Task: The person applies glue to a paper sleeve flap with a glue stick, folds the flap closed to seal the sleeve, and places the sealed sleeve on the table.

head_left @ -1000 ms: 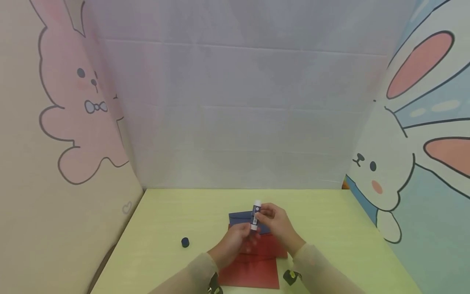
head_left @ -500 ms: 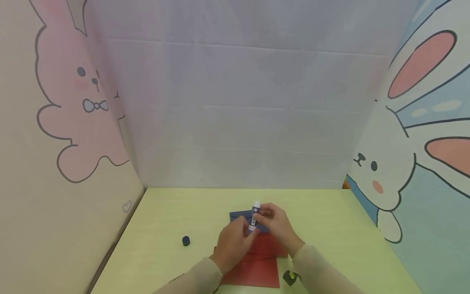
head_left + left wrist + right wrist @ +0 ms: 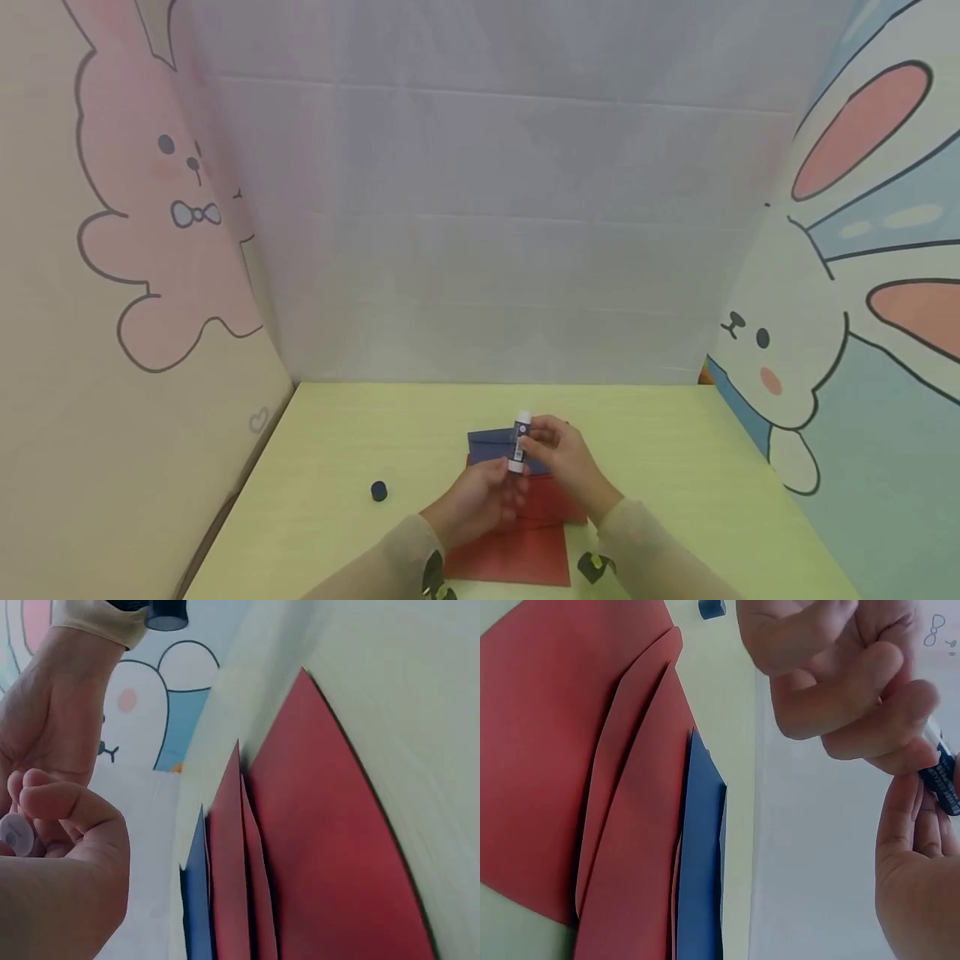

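Observation:
A glue stick (image 3: 520, 442) with a dark blue label and white ends stands nearly upright above the envelopes. My right hand (image 3: 566, 462) grips its barrel between thumb and fingers. At its lower white end, my left hand (image 3: 476, 500) pinches the base with thumb and fingertips, the other fingers loosely curled. In the left wrist view the round white base (image 3: 16, 834) shows beside the left thumb. Below the hands lie a blue envelope (image 3: 487, 444) and a red envelope (image 3: 555, 504), with another red envelope (image 3: 521, 560) nearer the front; the hands partly cover them.
A dark cap (image 3: 378, 491) stands on the pale yellow table (image 3: 315, 533) left of the hands. White sheeting (image 3: 487, 250) closes off the back, and rabbit-printed panels (image 3: 787, 350) flank the sides. Camera straps hang at both wrists.
My left hand turned palm-down over the glue stick's base half a second ago, then rolled back to palm-up. The right hand and glue stick stay almost in place.

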A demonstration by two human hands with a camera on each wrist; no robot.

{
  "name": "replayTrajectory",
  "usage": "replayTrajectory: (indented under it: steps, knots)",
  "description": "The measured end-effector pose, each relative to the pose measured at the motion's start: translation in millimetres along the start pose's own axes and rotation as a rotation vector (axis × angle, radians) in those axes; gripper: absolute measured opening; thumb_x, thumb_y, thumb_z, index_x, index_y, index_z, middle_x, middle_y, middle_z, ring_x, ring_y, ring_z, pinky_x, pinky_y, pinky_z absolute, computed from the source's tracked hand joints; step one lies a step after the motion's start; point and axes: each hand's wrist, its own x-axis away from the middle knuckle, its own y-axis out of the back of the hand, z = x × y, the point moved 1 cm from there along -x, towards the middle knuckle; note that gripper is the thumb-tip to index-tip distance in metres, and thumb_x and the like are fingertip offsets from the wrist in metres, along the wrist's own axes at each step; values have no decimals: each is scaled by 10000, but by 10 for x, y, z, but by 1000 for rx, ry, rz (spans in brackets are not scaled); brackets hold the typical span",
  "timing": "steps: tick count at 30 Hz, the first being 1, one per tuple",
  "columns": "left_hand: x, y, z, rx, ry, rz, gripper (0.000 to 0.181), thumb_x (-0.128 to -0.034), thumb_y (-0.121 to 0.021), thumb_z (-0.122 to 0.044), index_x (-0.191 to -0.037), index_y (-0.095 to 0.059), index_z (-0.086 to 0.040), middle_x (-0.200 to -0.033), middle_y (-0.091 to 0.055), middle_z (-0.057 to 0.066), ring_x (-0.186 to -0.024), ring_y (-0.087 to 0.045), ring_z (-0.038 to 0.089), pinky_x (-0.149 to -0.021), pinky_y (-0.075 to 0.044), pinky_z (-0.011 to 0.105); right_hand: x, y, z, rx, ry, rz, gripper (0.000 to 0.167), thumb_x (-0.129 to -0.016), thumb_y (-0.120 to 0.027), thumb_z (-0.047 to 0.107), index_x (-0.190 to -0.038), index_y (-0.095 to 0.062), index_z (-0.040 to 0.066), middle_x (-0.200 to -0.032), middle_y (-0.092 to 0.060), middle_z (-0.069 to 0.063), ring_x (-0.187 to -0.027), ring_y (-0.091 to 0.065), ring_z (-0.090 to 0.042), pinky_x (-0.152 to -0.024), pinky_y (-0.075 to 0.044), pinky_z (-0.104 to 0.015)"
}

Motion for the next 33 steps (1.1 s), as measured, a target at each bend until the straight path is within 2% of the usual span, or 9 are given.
replayTrajectory:
  steps: [5, 8, 12, 16, 18, 21, 25, 28, 33]
  knots:
    - [-9, -15, -10, -171, -104, -142, 386, -1265, -486, -364, -1269, -748, -81, -985, -729, -70, -875, -662, 98, -753, -520, 271, 0, 1, 10, -10, 0, -29, 322, -1132, -776, 61, -1396, -687, -101, -1281, -835, -199, -1150, -790, -125, -1011, -630, -229]
    - [7, -74, -27, -456, -227, -302, 392, -1183, -700, -425, -1245, -716, -38, -1025, -765, -9, -909, -689, 105, -787, -568, 285, 7, -5, 28, -16, -7, -45, 322, -1122, -790, 55, -1393, -692, -87, -1269, -830, -165, -1149, -785, -124, -1018, -629, -223]
    - [33, -148, -36, -853, -369, -518, 397, -1056, -889, -440, -1093, -641, -133, -951, -759, -6, -832, -649, 61, -740, -534, 258, 15, -26, 49, -13, -15, -67, 317, -1106, -816, 69, -1375, -705, -56, -1261, -826, -149, -1162, -790, -164, -1018, -621, -235]
    - [48, -172, -33, -993, -396, -569, 383, -1079, -869, -399, -1052, -590, -138, -826, -654, -47, -687, -540, 31, -633, -454, 243, 9, -32, 26, -22, -17, -64, 318, -1099, -826, 68, -1366, -703, -53, -1257, -830, -139, -1144, -774, -137, -1003, -611, -218]
    - [54, -171, -32, -968, -390, -535, 362, -1107, -842, -377, -1060, -592, -119, -828, -649, -38, -680, -542, 28, -623, -459, 237, 5, -27, 10, -28, -11, -58, 318, -1095, -826, 53, -1361, -698, -66, -1244, -833, -133, -1117, -765, -101, -989, -610, -207]
    - [55, -145, -39, -815, -374, -425, 312, -1157, -781, -341, -1116, -620, -77, -895, -689, -19, -746, -582, 42, -654, -489, 230, -3, -18, -12, -33, 5, -43, 307, -1102, -808, 36, -1354, -688, -92, -1229, -836, -126, -1086, -758, -53, -981, -619, -210]
    - [35, -76, -43, -366, -210, -161, 254, -1269, -547, -284, -1221, -662, -63, -983, -698, -37, -861, -586, 84, -756, -500, 249, -10, -14, -30, -48, 0, -27, 287, -1121, -775, 32, -1354, -684, -108, -1222, -845, -99, -1081, -760, -38, -1004, -621, -233]
    - [19, -29, -26, -117, -55, -34, 395, -1311, -328, -284, -1255, -670, -95, -971, -681, -81, -875, -564, 92, -790, -476, 267, -6, -10, -40, -66, -25, -12, 285, -1125, -766, 37, -1357, -683, -106, -1220, -853, -76, -1092, -759, -56, -1029, -607, -259]
    - [4, -1, -9, -89, -41, -1, 472, -1316, -263, -303, -1275, -684, -95, -963, -678, -95, -861, -563, 84, -779, -474, 262, 5, -5, -46, -65, -29, 1, 282, -1137, -754, 51, -1361, -676, -102, -1228, -855, -63, -1103, -758, -56, -1040, -601, -274]
